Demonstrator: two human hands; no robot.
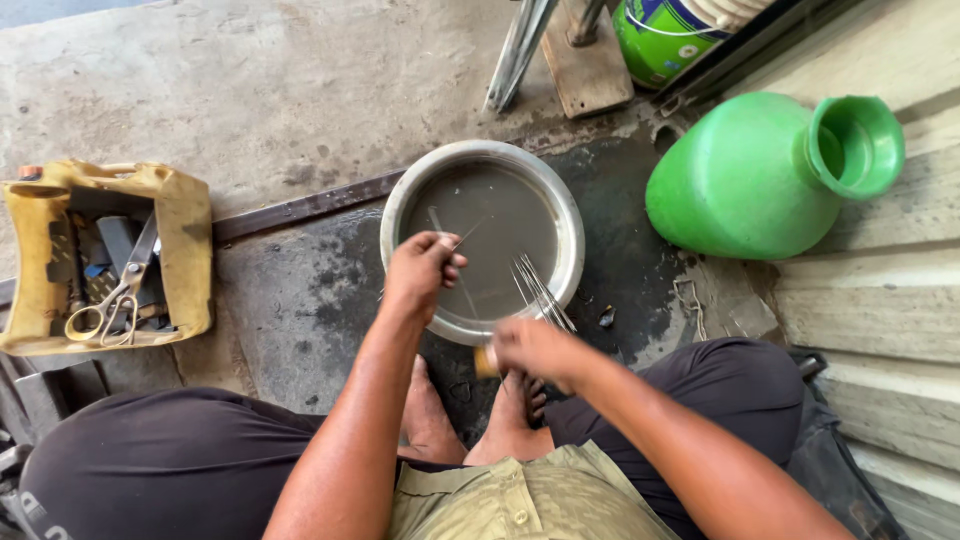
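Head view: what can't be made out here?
- Right hand: motion-blurred; the small orange thing in its grip is mostly covered by its fingers.
- Round metal basin of murky grey water: its bottom is hidden by the water.
- Cut yellow plastic container of tools: beyond the scissors, contents too small.

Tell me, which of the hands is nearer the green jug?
Right. The right hand is at the bowl's near rim, closer to the green jug; the left hand is farther left.

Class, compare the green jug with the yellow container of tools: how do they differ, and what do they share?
The green jug lies on its side at the right; the yellow container sits flat at the left. The green jug looks whole with a round mouth; the yellow container is cut open and holds scissors. Both look plastic and rest on the ground.
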